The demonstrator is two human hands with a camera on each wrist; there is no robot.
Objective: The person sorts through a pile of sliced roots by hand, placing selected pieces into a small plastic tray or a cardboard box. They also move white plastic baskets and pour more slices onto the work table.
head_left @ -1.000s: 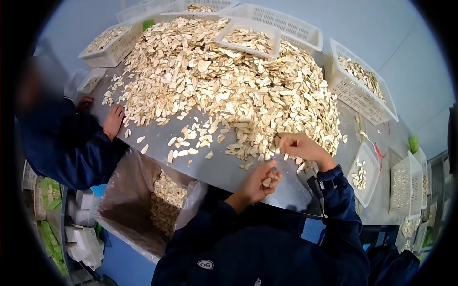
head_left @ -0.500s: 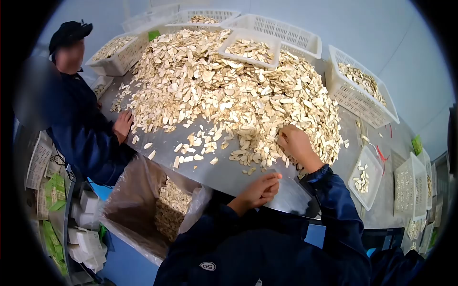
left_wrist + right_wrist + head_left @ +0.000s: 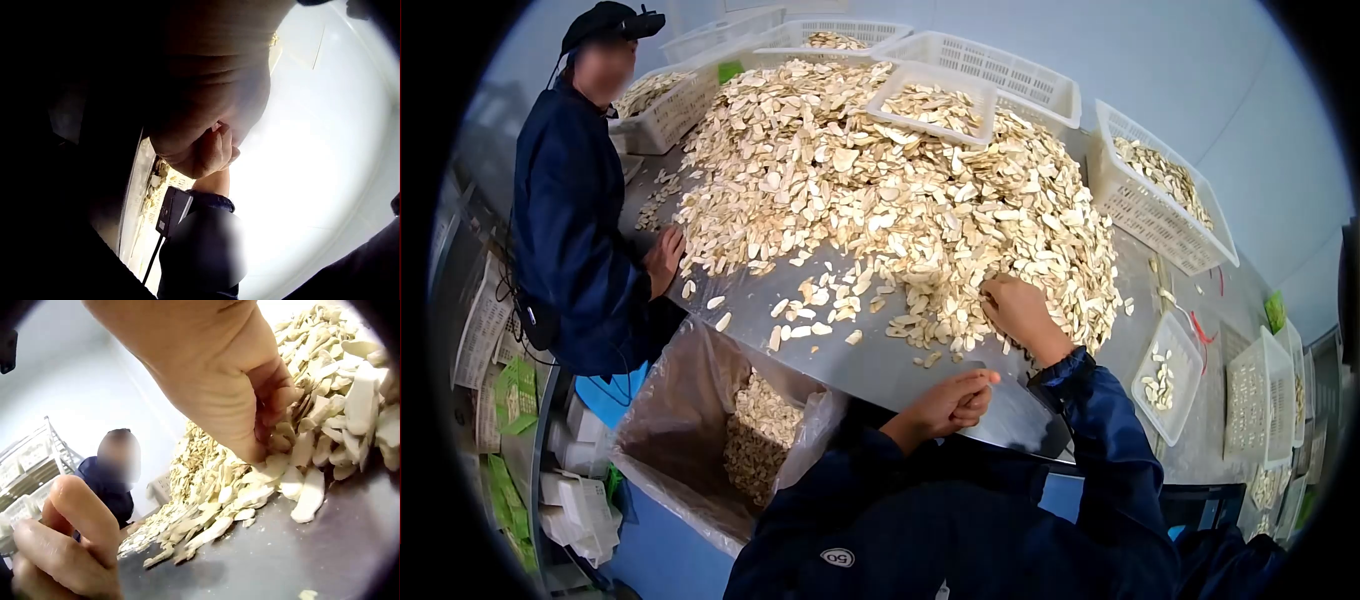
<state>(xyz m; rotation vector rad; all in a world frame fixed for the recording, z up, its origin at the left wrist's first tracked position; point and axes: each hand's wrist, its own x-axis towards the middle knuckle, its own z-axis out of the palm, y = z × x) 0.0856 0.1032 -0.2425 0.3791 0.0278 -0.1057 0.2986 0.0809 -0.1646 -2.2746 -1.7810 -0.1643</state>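
A large heap of pale dried root-like slices (image 3: 850, 190) covers the table. My right hand (image 3: 1022, 312) is at the heap's near edge, thumb and curled fingers pinching among the slices. In the right wrist view its fingertips (image 3: 275, 403) meet slices (image 3: 284, 434), and the tips are partly hidden. My left hand (image 3: 948, 405) is held over the table's front edge, fingers folded into the palm. The slices it cupped earlier are hidden now. The right wrist view shows these folded fingers (image 3: 65, 540) at lower left. The left wrist view is mostly dark around the hand (image 3: 212, 119).
A plastic-lined box (image 3: 675, 400) with slices stands below the table's front edge at left. Another person (image 3: 580, 230) rests a hand on the table. White baskets (image 3: 1155, 200) line the back and right; a shallow tray (image 3: 1168, 385) with several slices lies at right.
My left hand has folded its fingers over the slices in its palm. The right hand has moved from above the left hand into the heap. The other person now shows upright at left.
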